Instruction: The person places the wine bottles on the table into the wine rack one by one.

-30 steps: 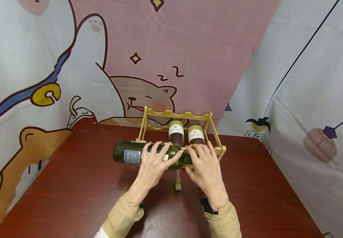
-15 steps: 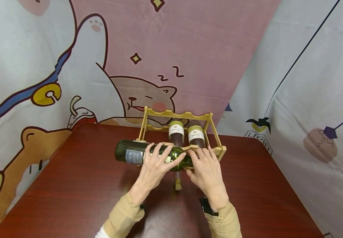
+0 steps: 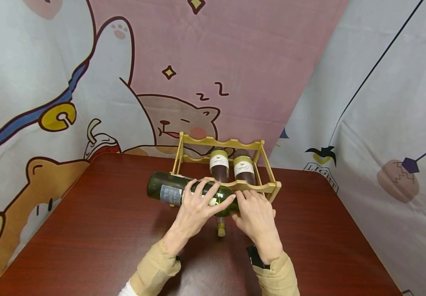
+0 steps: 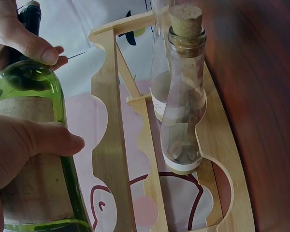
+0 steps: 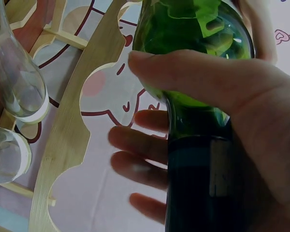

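Observation:
A dark green wine bottle (image 3: 158, 185) lies sideways above the front of a light wooden wine rack (image 3: 251, 187), its base to the left. My left hand (image 3: 194, 207) grips the body over the label, thumb toward the shoulder. The neck is held by my right hand (image 3: 257, 216), whose fingers hide most of it in the head view. In the right wrist view its thumb crosses the shoulder and the fingers curl behind the dark neck (image 5: 198, 169). Two clear bottles with white labels, one left (image 3: 219, 164) and one right (image 3: 244, 166), lie in the rack's lower level.
The rack stands on a dark red wooden table (image 3: 98, 230), close to its back edge. A corked neck (image 3: 221, 231) pokes out below the green bottle toward me. A printed cloth (image 3: 257, 82) with cartoon animals hangs behind the table.
The green bottle has shifted slightly right and tilted, its neck end coming nearer to me and its base moving back. My right fingers have curled further round the neck. The rack has stayed put.

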The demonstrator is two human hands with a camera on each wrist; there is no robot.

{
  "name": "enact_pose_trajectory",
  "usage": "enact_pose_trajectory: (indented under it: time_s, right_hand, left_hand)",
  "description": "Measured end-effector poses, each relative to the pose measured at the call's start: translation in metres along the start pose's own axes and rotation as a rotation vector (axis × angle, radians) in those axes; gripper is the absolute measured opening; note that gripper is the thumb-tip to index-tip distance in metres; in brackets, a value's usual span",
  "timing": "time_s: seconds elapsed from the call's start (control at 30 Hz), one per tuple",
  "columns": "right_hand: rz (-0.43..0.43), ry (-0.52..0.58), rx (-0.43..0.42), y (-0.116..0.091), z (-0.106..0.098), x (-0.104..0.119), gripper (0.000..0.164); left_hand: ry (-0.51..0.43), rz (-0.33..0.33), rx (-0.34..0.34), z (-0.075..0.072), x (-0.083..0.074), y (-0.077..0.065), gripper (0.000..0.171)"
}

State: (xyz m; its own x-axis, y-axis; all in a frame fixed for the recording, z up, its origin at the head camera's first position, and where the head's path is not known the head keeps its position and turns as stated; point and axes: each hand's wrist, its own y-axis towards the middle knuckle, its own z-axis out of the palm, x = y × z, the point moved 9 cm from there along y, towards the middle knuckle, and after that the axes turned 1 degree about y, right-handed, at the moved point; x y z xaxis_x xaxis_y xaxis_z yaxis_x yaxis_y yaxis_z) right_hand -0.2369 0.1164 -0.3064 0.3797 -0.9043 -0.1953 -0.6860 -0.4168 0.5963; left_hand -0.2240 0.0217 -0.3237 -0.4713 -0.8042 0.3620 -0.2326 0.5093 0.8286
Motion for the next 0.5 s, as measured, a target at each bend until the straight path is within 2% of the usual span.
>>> enact_pose_trajectory:
  time_s: [0.23,0.4,0.5]
  right_hand:
    - [0.106,0.008,0.101,-0.004,0.010,-0.008,0.042]
    - [0.191,0.045,0.198,-0.007,0.018,-0.015,0.033]
    - [0.213,0.058,0.245,-0.008,0.022,-0.017,0.027]
  left_hand:
    - [0.010,0.061,-0.027,-0.004,-0.006,0.002,0.041]
    - [0.001,0.065,-0.017,0.001,-0.010,-0.002,0.046]
    - [0.002,0.064,-0.019,0.001,-0.010,-0.002,0.046]
